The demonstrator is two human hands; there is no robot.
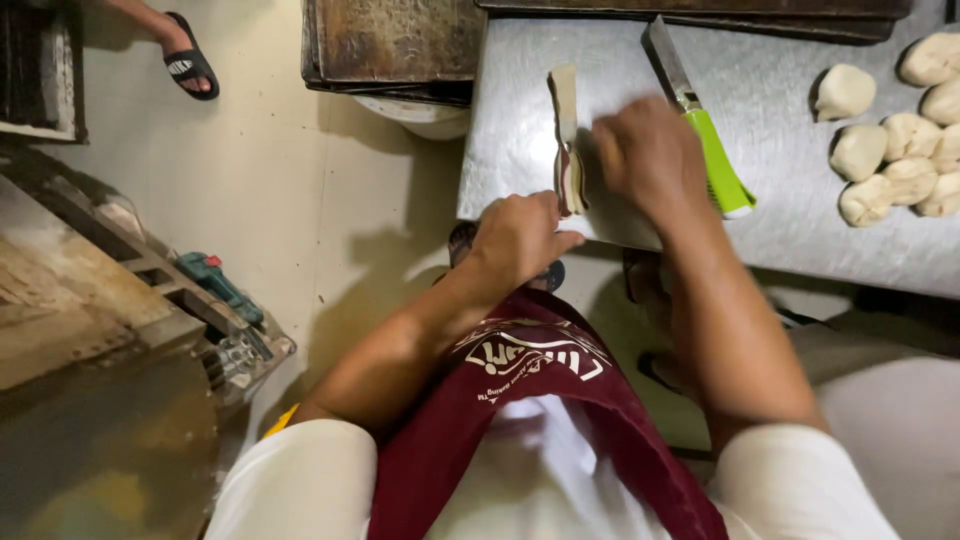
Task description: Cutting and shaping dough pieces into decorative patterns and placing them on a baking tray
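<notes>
My left hand (520, 238) is closed around the handle end of a dough scraper (567, 150), a flat blade held on edge near the front rim of the steel table (520, 150). My right hand (650, 155) lies just to the right of the blade, fingers bent and blurred against the tabletop; whether it grips anything I cannot tell. A large knife with a bright green handle (718, 160) lies on the table, partly under my right hand. Several pale dough balls (890, 150) are grouped at the table's right side.
Stacked dark baking trays (395, 45) stand at the back, beside the table. A wooden pallet with a green power tool (215, 285) lies on the floor at left. Another person's sandalled foot (188, 60) shows at the top left. A white bucket (425, 115) sits under the trays.
</notes>
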